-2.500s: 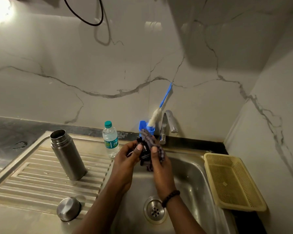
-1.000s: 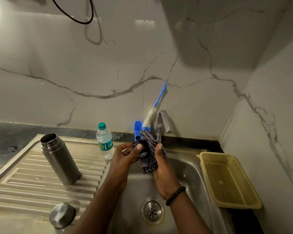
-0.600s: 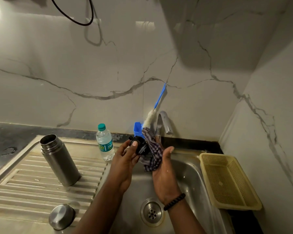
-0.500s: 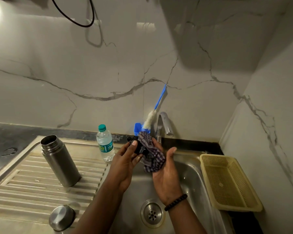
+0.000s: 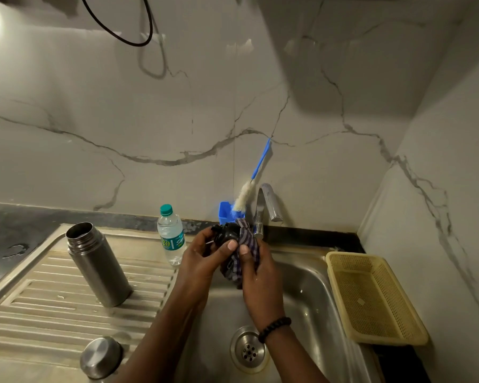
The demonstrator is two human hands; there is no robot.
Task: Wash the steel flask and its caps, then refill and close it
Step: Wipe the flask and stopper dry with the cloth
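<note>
The steel flask (image 5: 98, 265) stands uncapped on the ribbed drainboard (image 5: 39, 305) to the left. Its steel outer cap (image 5: 100, 357) rests near the drainboard's front edge. Over the sink basin (image 5: 310, 294), my left hand (image 5: 202, 258) grips the black inner cap (image 5: 225, 235). My right hand (image 5: 256, 272) presses a checked cloth (image 5: 245, 244) against that cap. Much of the cap is covered by fingers and cloth.
A small plastic water bottle (image 5: 170, 234) stands behind the drainboard. A blue holder (image 5: 225, 211) with a bottle brush (image 5: 245, 194) sits by the tap (image 5: 263, 208). A yellow basket (image 5: 371, 297) rests on the sink's right rim. The drain (image 5: 248, 351) lies below my wrists.
My right hand, open half a second ago, has closed with the cloth against the black cap. Both hands stay over the sink; the flask and steel cap have not moved.
</note>
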